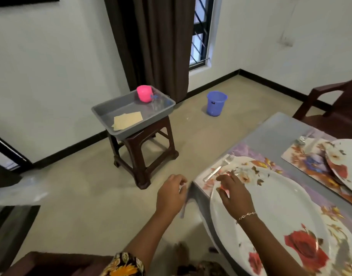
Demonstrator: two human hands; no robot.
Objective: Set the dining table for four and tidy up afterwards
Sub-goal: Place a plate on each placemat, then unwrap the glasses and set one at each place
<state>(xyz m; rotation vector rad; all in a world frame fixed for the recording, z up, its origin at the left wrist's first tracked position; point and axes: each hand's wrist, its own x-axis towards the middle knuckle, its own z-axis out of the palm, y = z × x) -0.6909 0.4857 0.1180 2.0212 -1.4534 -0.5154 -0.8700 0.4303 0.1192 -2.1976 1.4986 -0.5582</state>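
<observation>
A large white plate with red flowers lies on a floral placemat at the table's near corner. A fork rests on the mat, left of the plate. My right hand hovers over the plate's left rim with its fingers spread and nothing in it, just below the fork. My left hand is off the table's corner, closed around a thin, blurred piece of cutlery that points downward. A second plate sits on another mat at the right, with cutlery beside it.
A grey tray on a brown stool holds a pink cup, clear glasses and napkins. A blue bucket stands on the floor. One brown chair is behind the table, another at the bottom left.
</observation>
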